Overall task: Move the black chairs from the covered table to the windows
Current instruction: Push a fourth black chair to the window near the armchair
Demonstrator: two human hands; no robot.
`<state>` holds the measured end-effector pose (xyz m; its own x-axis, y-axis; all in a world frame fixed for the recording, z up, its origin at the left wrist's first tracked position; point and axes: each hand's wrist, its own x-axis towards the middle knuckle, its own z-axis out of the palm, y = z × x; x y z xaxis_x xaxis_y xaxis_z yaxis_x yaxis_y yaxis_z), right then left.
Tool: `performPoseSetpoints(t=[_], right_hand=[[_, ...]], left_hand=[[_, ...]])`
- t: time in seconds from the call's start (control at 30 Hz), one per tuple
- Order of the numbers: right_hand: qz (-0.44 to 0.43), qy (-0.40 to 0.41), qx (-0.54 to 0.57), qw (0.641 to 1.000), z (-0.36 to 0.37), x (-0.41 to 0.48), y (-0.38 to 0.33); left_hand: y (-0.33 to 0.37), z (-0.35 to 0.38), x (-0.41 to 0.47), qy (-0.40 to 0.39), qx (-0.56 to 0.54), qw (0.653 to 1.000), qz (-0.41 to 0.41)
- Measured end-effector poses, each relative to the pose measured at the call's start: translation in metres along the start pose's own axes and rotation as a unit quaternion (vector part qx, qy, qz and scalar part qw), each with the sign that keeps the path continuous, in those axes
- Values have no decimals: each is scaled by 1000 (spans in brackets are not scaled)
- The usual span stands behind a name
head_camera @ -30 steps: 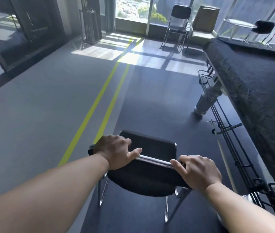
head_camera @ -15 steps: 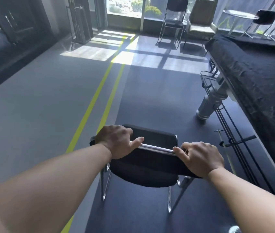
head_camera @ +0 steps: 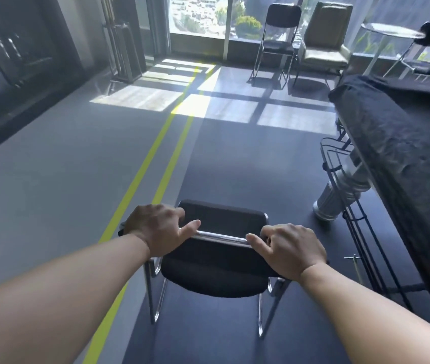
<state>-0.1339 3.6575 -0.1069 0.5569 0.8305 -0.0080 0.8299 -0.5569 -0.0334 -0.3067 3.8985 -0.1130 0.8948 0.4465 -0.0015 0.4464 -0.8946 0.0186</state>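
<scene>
Grey floor [head_camera: 51, 179] carries two yellow lines [head_camera: 143, 164] — sunlit patches [head_camera: 140, 98] ahead, a beige armchair [head_camera: 324, 46] beyond.

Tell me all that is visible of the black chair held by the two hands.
The black chair is seen from behind and above. It has black fabric-like pads and a shiny metal tube frame with thin legs. The left hand and right hand grip its top bar near both ends. It is upright over the dark floor, left of the covered table; whether its legs touch the floor is unclear.
</scene>
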Motion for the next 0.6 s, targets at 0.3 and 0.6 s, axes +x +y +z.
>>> performPoseSetpoints(t=[0.3, 0.6], right_hand=[[-13, 7, -11, 1000, -1, 118, 49], [15, -36, -3, 999, -12, 228, 72]], left_hand=[[-12, 2, 117, 2, -6, 1000, -18], [-47, 4, 242, -9, -3, 1000, 7]])
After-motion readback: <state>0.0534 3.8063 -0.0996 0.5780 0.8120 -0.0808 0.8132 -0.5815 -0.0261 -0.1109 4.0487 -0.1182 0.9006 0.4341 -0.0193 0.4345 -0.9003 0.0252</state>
